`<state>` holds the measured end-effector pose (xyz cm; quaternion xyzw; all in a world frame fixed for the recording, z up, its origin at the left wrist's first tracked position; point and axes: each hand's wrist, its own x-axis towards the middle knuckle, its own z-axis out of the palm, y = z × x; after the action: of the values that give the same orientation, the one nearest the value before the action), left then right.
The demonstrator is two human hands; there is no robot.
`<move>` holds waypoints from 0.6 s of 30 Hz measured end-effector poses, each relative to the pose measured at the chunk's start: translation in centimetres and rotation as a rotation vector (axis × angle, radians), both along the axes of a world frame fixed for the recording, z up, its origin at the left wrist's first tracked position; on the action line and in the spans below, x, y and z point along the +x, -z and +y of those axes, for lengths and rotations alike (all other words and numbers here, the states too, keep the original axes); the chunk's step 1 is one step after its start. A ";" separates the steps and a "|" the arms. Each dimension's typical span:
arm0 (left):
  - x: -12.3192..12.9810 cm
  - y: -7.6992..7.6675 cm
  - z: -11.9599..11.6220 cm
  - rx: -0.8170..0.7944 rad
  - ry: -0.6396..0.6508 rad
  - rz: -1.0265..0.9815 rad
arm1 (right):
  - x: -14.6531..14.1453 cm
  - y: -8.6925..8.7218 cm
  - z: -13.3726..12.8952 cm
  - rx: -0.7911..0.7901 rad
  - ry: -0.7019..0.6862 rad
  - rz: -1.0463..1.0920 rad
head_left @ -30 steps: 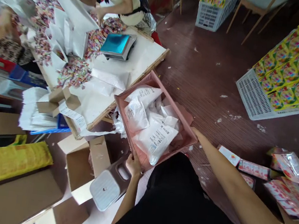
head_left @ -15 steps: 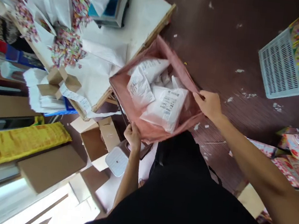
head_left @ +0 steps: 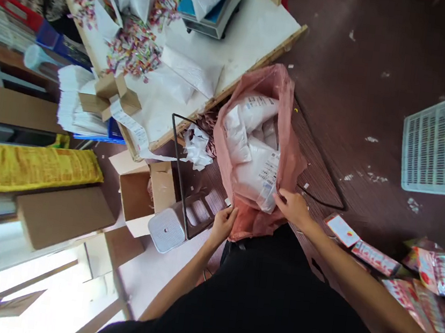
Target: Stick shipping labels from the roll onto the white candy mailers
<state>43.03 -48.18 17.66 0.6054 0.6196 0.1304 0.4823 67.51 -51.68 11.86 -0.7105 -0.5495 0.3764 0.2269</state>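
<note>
A pink woven sack (head_left: 290,131) stands open in front of my body, its mouth drawn narrow. Inside it lie several white plastic parcels (head_left: 259,165) with printed labels. My left hand (head_left: 223,225) is closed on the sack's near left edge, and my right hand (head_left: 291,206) grips the near right edge. A thin black metal frame (head_left: 179,169) stands out past the sack on both sides, apart from its rim. The sack's bottom is hidden from me.
Left of the sack, a white table (head_left: 263,34) bears a scale (head_left: 225,13), wrapped candies (head_left: 134,47) and white bags. Below it are an open carton (head_left: 136,193) and a grey stool (head_left: 165,232). To the right are a white crate (head_left: 426,143) and pink packets (head_left: 440,271) on the floor.
The sack's rim has come off the black frame and drawn inward, narrowing the mouth. My hands have moved closer together, still holding the edge. The view has shifted.
</note>
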 end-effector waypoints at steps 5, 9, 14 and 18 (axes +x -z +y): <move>-1.7 1.0 -1.8 -0.028 -0.073 -0.013 | 2.5 0.5 0.7 -0.062 -0.035 -0.005; -2.1 1.4 -2.1 -0.039 -0.125 -0.022 | 6.3 0.5 8.2 -0.137 0.025 -0.079; -3.5 1.1 -2.7 -0.104 -0.219 0.017 | 9.4 1.8 20.8 -0.169 0.487 -0.192; -4.5 1.2 -3.2 -0.150 -0.276 0.066 | 10.2 3.5 29.1 -0.147 0.450 -0.355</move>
<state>38.48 -51.35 16.43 0.4807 0.7205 0.1288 0.4829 77.76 -22.59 8.39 -0.8838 -0.3805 0.2253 0.1527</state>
